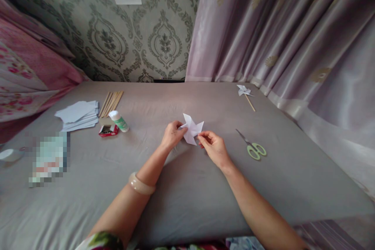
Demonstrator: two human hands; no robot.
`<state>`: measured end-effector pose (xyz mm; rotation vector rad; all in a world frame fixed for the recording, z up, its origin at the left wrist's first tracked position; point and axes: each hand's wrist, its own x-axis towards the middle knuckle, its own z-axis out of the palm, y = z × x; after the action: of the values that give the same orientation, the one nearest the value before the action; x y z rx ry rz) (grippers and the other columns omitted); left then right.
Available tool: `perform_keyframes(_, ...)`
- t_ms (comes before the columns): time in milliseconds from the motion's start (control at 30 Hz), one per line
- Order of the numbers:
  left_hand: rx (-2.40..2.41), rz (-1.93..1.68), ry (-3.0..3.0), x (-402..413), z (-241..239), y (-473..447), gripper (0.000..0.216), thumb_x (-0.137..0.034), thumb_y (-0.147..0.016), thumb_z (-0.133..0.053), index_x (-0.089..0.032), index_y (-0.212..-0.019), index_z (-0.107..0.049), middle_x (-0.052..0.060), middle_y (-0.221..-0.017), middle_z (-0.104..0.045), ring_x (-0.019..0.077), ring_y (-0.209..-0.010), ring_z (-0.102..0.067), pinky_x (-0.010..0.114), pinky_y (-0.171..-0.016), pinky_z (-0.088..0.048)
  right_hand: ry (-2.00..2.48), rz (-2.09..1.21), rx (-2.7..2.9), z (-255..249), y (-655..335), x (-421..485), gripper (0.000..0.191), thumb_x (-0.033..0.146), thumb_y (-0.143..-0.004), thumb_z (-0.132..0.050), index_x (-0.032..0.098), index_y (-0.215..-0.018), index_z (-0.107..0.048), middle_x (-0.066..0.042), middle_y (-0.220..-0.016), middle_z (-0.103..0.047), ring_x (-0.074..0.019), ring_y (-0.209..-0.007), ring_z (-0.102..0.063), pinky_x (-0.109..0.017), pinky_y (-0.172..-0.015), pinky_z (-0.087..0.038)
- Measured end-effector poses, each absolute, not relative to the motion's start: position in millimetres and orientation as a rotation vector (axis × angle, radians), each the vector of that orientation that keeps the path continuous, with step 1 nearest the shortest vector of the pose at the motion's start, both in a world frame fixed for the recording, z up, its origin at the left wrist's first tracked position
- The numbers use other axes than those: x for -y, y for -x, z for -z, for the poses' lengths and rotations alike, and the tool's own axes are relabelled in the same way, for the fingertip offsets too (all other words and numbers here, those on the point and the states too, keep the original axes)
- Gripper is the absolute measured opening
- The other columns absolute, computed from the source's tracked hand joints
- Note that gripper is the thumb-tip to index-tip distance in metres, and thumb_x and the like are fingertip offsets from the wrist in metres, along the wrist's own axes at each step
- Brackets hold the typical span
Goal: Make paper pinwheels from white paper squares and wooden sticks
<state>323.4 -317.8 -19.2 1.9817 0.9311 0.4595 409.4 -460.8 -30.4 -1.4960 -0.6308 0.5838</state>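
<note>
Fingers [182, 126] of both hands pinched shut on pinwheel [192, 129]: left hand [172, 134] held its left edge, right hand [213, 147] its lower right, above the worktop [187, 187].

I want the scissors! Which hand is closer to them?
Right. The right hand pinches the paper pinwheel just left of the scissors; the left hand holds the pinwheel's far side.

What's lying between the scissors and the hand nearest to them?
Nothing: in the head view, only bare grey cloth separates the green-handled scissors from the right hand, which pinches the white paper pinwheel.
</note>
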Motion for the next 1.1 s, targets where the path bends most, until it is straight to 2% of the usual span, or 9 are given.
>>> perform_keyframes(100,-0.779,-0.662,-1.610,321,6,-323,0.024,-0.037,-0.069,-0.061,-0.014,-0.079,-0.058,0.001,-0.067,-0.061,0.0132,-0.062,-0.055,0.023,-0.058,-0.040,1.462,-0.583,0.638,9,-411,459,0.031,0.045,-0.067,-0.070,0.017,-0.079,-0.062,-0.001,-0.069,-0.064,-0.0121,-0.058,-0.057,-0.025,-0.055,-0.048)
perform_keyframes(200,-0.663,-0.816,-1.313,324,-17,-323,0.032,-0.039,-0.063,-0.069,-0.015,-0.078,-0.055,-0.001,-0.065,-0.059,0.0105,-0.058,-0.052,0.022,-0.056,-0.040,1.460,-0.501,0.758,-23,-413,455,0.026,0.042,-0.074,-0.067,0.018,-0.083,-0.062,-0.001,-0.071,-0.064,-0.0124,-0.063,-0.059,-0.027,-0.062,-0.050)
perform_keyframes(367,-0.562,-0.986,-1.169,327,-53,-318,0.033,-0.037,-0.063,-0.073,-0.016,-0.083,-0.057,0.000,-0.068,-0.061,0.0096,-0.059,-0.052,0.021,-0.055,-0.041,1.510,0.048,1.109,-68,-411,443,0.011,0.031,-0.081,-0.064,0.021,-0.078,-0.065,-0.003,-0.091,-0.058,-0.0164,-0.091,-0.057,-0.035,-0.087,-0.047)
perform_keyframes(467,-0.520,-1.040,-1.158,328,-65,-313,0.033,-0.037,-0.065,-0.073,-0.014,-0.086,-0.062,0.002,-0.074,-0.064,0.0099,-0.062,-0.053,0.021,-0.057,-0.042,1.526,0.272,1.164,-80,-406,433,0.008,0.030,-0.082,-0.063,0.023,-0.081,-0.066,-0.004,-0.101,-0.053,-0.0190,-0.103,-0.053,-0.042,-0.096,-0.042)
perform_keyframes(733,-0.442,-1.064,-1.080,335,-82,-301,0.025,-0.030,-0.066,-0.074,-0.015,-0.085,-0.070,0.001,-0.077,-0.067,0.0084,-0.062,-0.052,0.020,-0.058,-0.040,1.503,0.414,1.209,-91,-395,420,0.007,0.029,-0.084,-0.062,0.024,-0.084,-0.067,-0.004,-0.110,-0.052,-0.0204,-0.108,-0.049,-0.044,-0.098,-0.040)
perform_keyframes(1100,-0.389,-0.961,-1.029,342,-84,-300,0.023,-0.033,-0.068,-0.074,-0.015,-0.083,-0.070,0.001,-0.074,-0.066,0.0094,-0.065,-0.054,0.022,-0.063,-0.041,1.530,0.549,1.203,-84,-391,419,0.009,0.031,-0.085,-0.061,0.025,-0.084,-0.067,-0.006,-0.115,-0.048,-0.0238,-0.114,-0.045,-0.046,-0.097,-0.039)
